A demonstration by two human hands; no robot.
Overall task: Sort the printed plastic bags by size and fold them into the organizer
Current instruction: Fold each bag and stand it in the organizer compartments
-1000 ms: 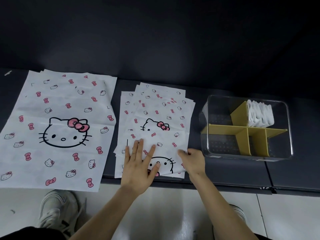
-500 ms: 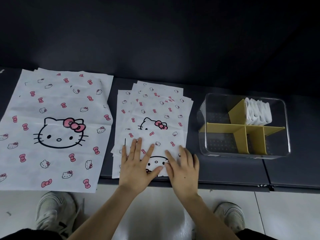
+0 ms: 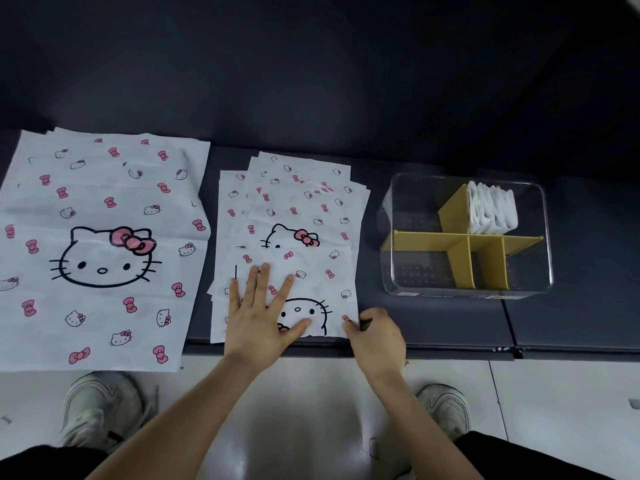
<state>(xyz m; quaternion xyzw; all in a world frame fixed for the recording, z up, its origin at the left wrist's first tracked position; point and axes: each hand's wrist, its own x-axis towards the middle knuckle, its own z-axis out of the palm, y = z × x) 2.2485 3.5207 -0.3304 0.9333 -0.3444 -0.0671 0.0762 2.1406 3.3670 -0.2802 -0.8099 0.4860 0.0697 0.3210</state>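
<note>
The left hand (image 3: 258, 327) lies flat, fingers spread, on the folded bag (image 3: 311, 275) at the desk's (image 3: 450, 323) near edge. The right hand (image 3: 377, 341) is blurred at the bag's right corner, fingers curled; whether they grip it I cannot tell. The large bags (image 3: 104, 254) are cut off on the left.

My left hand (image 3: 260, 322) covers half of the cat face on the folded bag (image 3: 311, 271). My right hand (image 3: 376, 336) is blurry at that bag's corner, so I cannot tell if it pinches. The big bags (image 3: 100, 188) get cut off at the left edge. The white bags (image 3: 491, 211) in the organizer (image 3: 450, 294) are too squished to count.
</note>
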